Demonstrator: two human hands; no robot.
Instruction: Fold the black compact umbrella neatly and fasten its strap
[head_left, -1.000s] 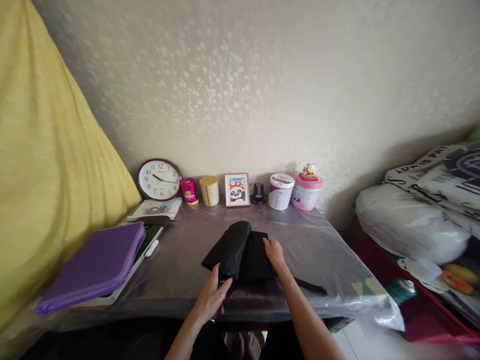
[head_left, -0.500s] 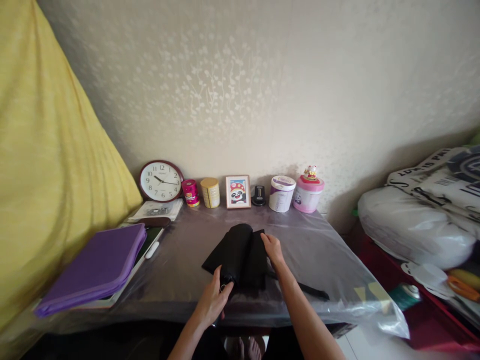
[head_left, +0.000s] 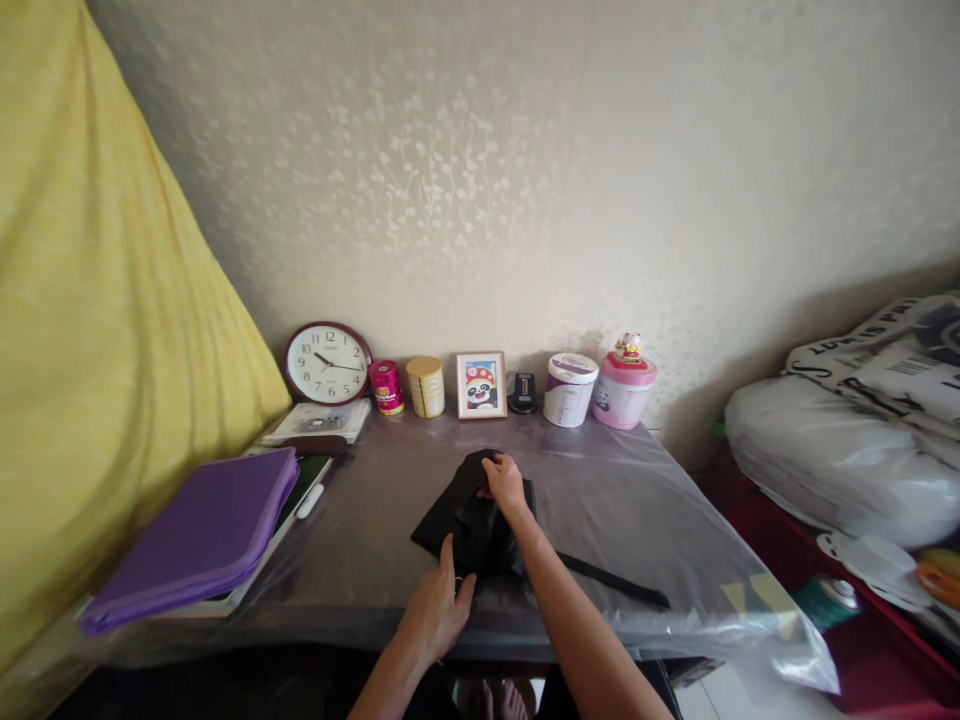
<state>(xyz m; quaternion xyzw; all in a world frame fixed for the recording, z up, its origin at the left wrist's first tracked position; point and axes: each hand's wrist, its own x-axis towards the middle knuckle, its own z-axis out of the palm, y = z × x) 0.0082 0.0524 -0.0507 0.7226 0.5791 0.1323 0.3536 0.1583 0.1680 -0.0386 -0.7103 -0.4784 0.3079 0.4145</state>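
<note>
A black folding umbrella (head_left: 466, 520), its cloth panels loose and folded over, lies on the table in front of me. My left hand (head_left: 439, 612) is wrapped around its near end, thumb and forefinger on either side. My right hand (head_left: 504, 482) pinches a fold of the black cloth near the far end. A long black strap (head_left: 615, 580) trails across the table to the right. What lies under my left fingers is hidden.
Along the wall stand a clock (head_left: 328, 363), a pink can (head_left: 386, 387), a yellow can (head_left: 426, 387), a panda picture frame (head_left: 481, 386) and two tubs, purple-white (head_left: 570, 392) and pink (head_left: 622, 396). A purple folder (head_left: 199, 530) lies left. Bags (head_left: 832, 455) are piled right.
My right hand has moved left from the umbrella's right flap and now pinches cloth over its middle. My left hand stays at the near end. The view has shifted slightly.
</note>
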